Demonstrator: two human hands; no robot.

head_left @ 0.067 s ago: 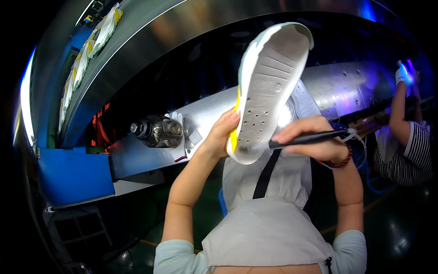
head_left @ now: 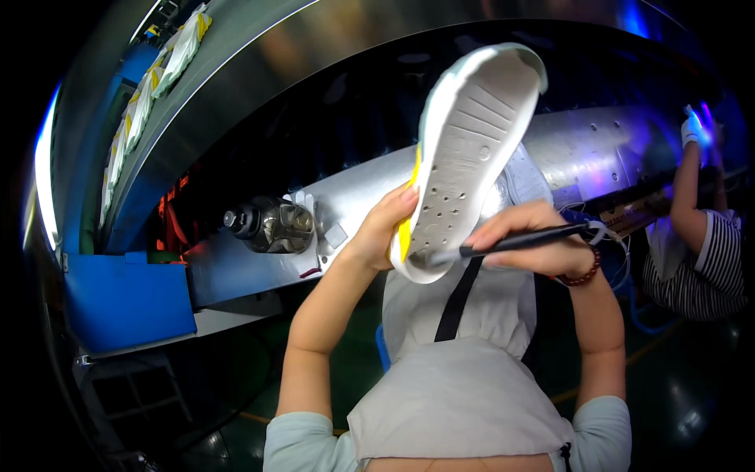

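My left hand point(head_left: 387, 224) grips a white shoe sole point(head_left: 464, 149) by its near left side, where a yellow patch shows on the rim. The sole is tilted up, its inner face with grooves and small holes turned toward me. In my right hand point(head_left: 535, 240) is a brush point(head_left: 523, 237) with a black handle, fingers closed round it. Its pale, blurred bristles are at the inside of the sole's near end. A thin whitish tube or cord point(head_left: 605, 232) shows at the handle's back end. Under the raised sole, a pale, flat, sole-shaped piece point(head_left: 525, 175) lies partly hidden on the metal bench.
A dark transparent bottle point(head_left: 271, 225) lies on the metal bench point(head_left: 228, 271) to the left. Beyond, white and yellow shoe parts point(head_left: 144, 106) line a curved conveyor. A blue box point(head_left: 130, 303) stands at far left. On the right, a co-worker's gloved hand point(head_left: 692, 130) is under violet light.
The sole has shifted slightly to the right and its far end a little lower. The brush has moved slightly left, its bristles still at the sole's near end.
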